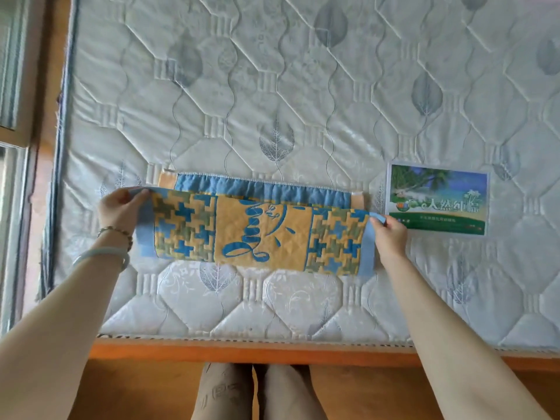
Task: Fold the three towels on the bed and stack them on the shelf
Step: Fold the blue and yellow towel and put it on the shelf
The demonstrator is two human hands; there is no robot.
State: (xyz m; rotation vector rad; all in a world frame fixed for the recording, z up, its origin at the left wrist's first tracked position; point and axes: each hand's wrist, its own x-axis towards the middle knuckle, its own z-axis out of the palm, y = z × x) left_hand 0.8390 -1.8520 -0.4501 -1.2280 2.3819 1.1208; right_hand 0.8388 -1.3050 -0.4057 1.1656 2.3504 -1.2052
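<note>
A yellow and blue patterned towel [260,234] lies across the near part of the quilted mattress [303,86], folded lengthwise so its blue underside shows along the far edge. My left hand [119,209] pinches the towel's left blue border. My right hand [389,234] pinches the right blue border. The near layer is lifted a little between the two hands. No other towel and no shelf are in view.
A printed label [438,200] with a beach picture lies on the mattress just right of the towel. The orange wooden bed frame [242,351] runs along the near edge. A window frame [15,116] stands at the left. My feet [242,392] are below the bed frame.
</note>
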